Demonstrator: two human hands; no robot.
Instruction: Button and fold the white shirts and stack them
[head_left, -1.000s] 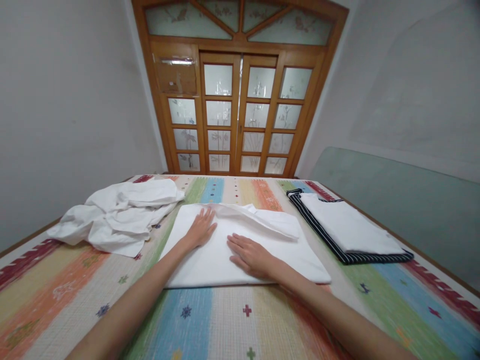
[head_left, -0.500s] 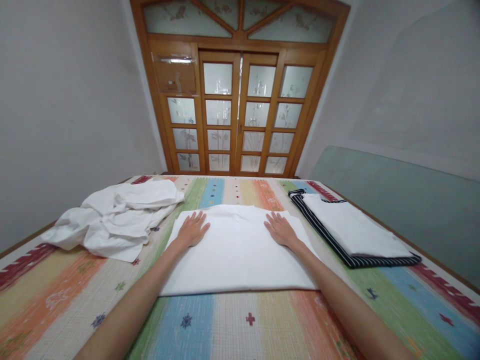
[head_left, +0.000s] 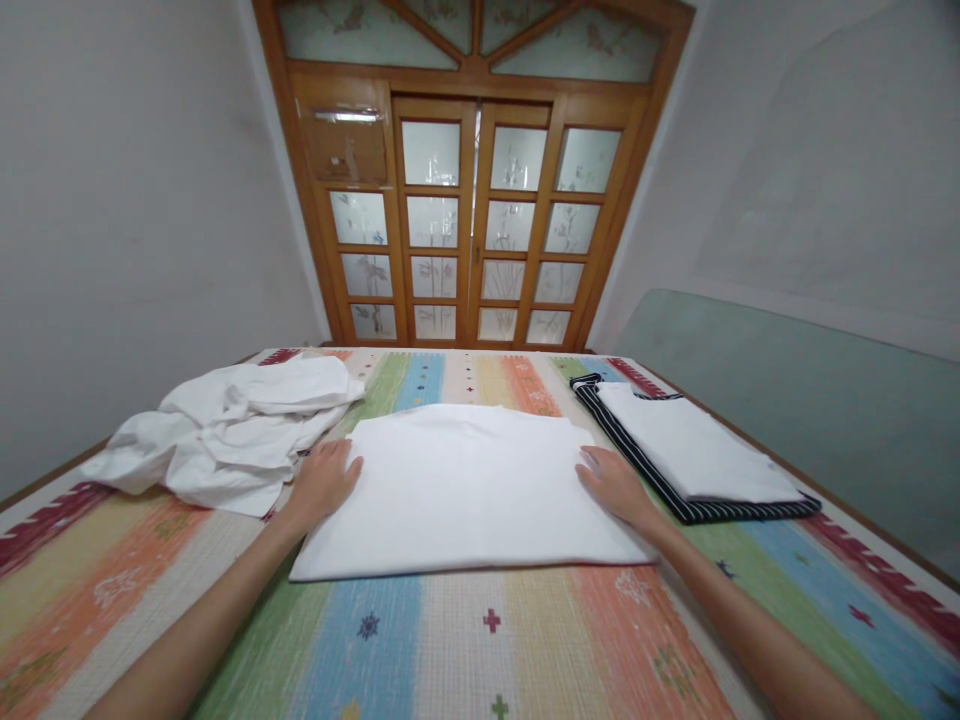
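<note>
1. The folded white cloth [head_left: 472,495] is being supported on the striped cover [head_left: 457,645], between the two hands.
2. A crumpled white cloth [head_left: 232,430] is being supported at left; at right, a white garment [head_left: 701,450] is being borne by black striped fabric [head_left: 750,511].
3. The left hand [head_left: 324,482] is being held palm down at the folded cloth's left edge, thumb spread.
4. The right hand [head_left: 616,486] is being held likewise at the right edge.
5. Whether either edge is being gripped cannot be told.
</note>
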